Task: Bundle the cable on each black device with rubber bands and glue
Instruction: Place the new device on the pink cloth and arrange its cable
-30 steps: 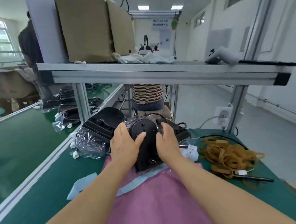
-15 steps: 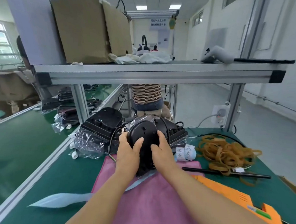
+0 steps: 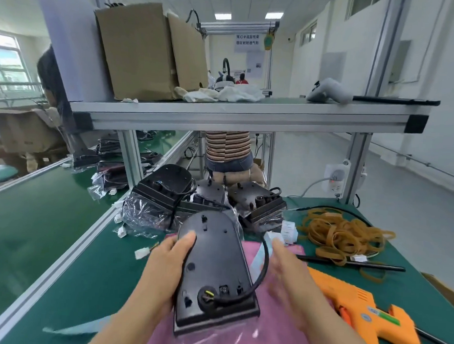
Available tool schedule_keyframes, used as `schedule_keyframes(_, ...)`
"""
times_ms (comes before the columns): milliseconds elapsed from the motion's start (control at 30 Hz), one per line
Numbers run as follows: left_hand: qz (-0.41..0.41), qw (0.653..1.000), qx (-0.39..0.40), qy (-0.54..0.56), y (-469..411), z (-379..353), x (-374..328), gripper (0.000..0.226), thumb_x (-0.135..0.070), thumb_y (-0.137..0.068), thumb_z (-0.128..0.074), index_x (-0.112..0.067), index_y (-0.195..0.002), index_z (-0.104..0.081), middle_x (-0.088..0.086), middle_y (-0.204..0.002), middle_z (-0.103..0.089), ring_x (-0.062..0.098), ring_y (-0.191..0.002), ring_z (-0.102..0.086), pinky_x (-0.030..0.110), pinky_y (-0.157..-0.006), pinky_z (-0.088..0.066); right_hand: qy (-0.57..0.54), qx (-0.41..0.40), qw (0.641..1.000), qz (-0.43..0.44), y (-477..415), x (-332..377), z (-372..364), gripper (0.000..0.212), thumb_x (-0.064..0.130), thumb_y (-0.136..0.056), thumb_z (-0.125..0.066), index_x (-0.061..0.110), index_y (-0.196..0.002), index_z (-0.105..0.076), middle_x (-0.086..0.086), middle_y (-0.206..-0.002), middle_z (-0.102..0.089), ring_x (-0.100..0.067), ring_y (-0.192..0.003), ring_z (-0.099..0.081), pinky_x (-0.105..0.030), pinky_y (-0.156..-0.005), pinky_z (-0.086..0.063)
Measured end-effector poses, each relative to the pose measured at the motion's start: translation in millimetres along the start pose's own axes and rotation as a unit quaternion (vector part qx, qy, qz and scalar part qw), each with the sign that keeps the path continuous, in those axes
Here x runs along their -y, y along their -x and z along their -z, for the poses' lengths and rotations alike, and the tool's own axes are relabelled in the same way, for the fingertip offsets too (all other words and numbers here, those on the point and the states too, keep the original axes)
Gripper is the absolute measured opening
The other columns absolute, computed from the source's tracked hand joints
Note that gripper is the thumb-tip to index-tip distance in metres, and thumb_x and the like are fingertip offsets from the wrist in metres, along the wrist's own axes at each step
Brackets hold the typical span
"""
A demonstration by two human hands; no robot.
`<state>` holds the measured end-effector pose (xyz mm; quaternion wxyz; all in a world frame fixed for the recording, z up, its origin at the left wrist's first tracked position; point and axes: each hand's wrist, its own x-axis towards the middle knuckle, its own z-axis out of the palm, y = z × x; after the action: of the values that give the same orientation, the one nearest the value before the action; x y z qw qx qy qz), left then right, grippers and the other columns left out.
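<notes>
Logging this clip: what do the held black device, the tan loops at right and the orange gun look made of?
Black device: probably moulded plastic, matt with faint sheen, holes moulded in. Rubber bands: tan rubber, thin limp tangled loops. Glue gun: smooth orange plastic, seemingly hard shell.

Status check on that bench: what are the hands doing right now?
Left hand grips black device. Right hand blurred beside loose cable, grip unclear. Rubber bands, glue gun lie to the right, nothing blocking.
</notes>
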<state>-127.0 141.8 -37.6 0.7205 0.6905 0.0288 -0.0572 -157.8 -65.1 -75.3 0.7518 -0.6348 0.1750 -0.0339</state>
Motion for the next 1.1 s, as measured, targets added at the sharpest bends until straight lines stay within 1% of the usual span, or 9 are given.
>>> schedule_keyframes(133,0.072,0.994,0.076,0.011,21.3,-5.2,22.1,0.034,-0.031,-0.097,-0.055,-0.005,-0.093,-0.076,0.016,-0.092,-0.076,0.029,-0.080,-0.074,0.029,-0.058,-0.057,-0.151,0.083,0.984,-0.053,12.5,-13.7,-1.9,0.049,0.051,-0.101,-0.040,0.009,-0.119,-0.059,-0.016,-0.106,-0.074,-0.031,-0.098,-0.072,-0.045,-0.087,-0.056)
schedule_keyframes(233,0.089,0.990,0.091,-0.064,25.7,-7.7,42.1,0.035,-0.033,-0.095,-0.059,-0.004,-0.089,-0.077,0.012,-0.088,-0.077,0.022,-0.079,-0.075,0.026,-0.060,-0.056,-0.089,0.009,0.996,-0.005,11.1,-15.7,-1.5,0.030,0.016,-0.099,-0.055,0.003,-0.126,-0.057,-0.015,-0.104,-0.074,-0.026,-0.094,-0.073,-0.036,-0.082,-0.057)
schedule_keyframes(300,0.089,0.985,0.088,-0.118,24.3,-8.7,52.6,0.036,-0.036,-0.093,-0.062,-0.005,-0.086,-0.077,0.008,-0.085,-0.077,0.020,-0.084,-0.074,0.033,-0.073,-0.059,-0.028,-0.023,0.999,0.027,9.9,-13.4,0.6,0.040,-0.006,-0.094,-0.056,0.004,-0.132,-0.052,-0.010,-0.107,-0.071,-0.018,-0.094,-0.071,-0.026,-0.079,-0.055)
schedule_keyframes(400,0.073,0.977,0.084,-0.182,25.5,-9.8,60.0,0.035,-0.043,-0.091,-0.064,-0.011,-0.078,-0.070,-0.008,-0.070,-0.074,0.002,-0.066,-0.068,0.018,-0.058,-0.050,0.027,-0.014,0.998,0.063,10.0,-8.1,0.5,0.048,-0.017,-0.090,-0.048,0.012,-0.128,-0.055,-0.001,-0.104,-0.073,-0.005,-0.096,-0.070,-0.018,-0.078,-0.051)
schedule_keyframes(600,-0.108,0.832,0.012,-0.543,13.1,-7.6,40.1,0.046,-0.067,-0.090,-0.047,-0.026,-0.102,-0.064,-0.008,-0.100,-0.061,0.019,-0.099,-0.063,0.032,-0.086,-0.047,0.043,0.031,0.991,0.126,15.8,1.3,-6.1,0.034,-0.007,-0.096,-0.049,0.017,-0.117,-0.062,0.006,-0.099,-0.077,0.000,-0.103,-0.067,-0.019,-0.092,-0.047)
schedule_keyframes(700,-0.164,0.881,-0.015,-0.443,4.4,-13.8,18.0,0.043,-0.056,-0.096,-0.046,-0.024,-0.073,-0.061,-0.009,-0.064,-0.052,0.022,-0.076,-0.057,0.036,-0.075,-0.046,0.038,0.086,0.985,0.143,17.5,3.2,-5.0,0.031,-0.002,-0.099,-0.047,0.016,-0.119,-0.061,0.003,-0.104,-0.076,-0.004,-0.107,-0.067,-0.023,-0.096,-0.048)
schedule_keyframes(800,0.028,0.980,0.086,-0.179,-2.4,-28.3,4.5,0.051,-0.061,-0.094,-0.047,-0.021,-0.084,-0.076,-0.011,-0.071,-0.066,0.009,-0.058,-0.045,0.022,-0.048,-0.035,0.031,0.148,0.976,0.155,18.6,3.9,-5.9,0.032,0.000,-0.099,-0.047,0.018,-0.120,-0.063,-0.001,-0.110,-0.074,-0.010,-0.110,-0.066,-0.020,-0.090,-0.052)
schedule_keyframes(933,0.099,0.979,0.172,-0.031,-3.1,-38.3,3.7,0.035,-0.048,-0.091,-0.059,-0.017,-0.082,-0.072,-0.007,-0.071,-0.059,0.002,-0.047,-0.028,0.012,-0.038,-0.015,0.056,0.194,0.966,0.164,19.5,5.2,-9.7,0.029,0.009,-0.097,-0.054,0.027,-0.115,-0.068,-0.001,-0.110,-0.074,-0.011,-0.106,-0.067,-0.022,-0.086,-0.051)
schedule_keyframes(1100,0.077,0.989,0.122,0.039,-13.2,-11.6,-13.8,0.026,-0.020,-0.094,-0.062,-0.001,-0.110,-0.068,0.003,-0.086,-0.065,0.003,-0.045,-0.049,0.010,-0.030,-0.026,0.142,0.217,0.963,0.068,15.7,5.3,0.0,0.027,0.033,-0.103,-0.045,0.026,-0.114,-0.068,-0.001,-0.109,-0.073,-0.009,-0.091,-0.068,-0.025,-0.085,-0.055)
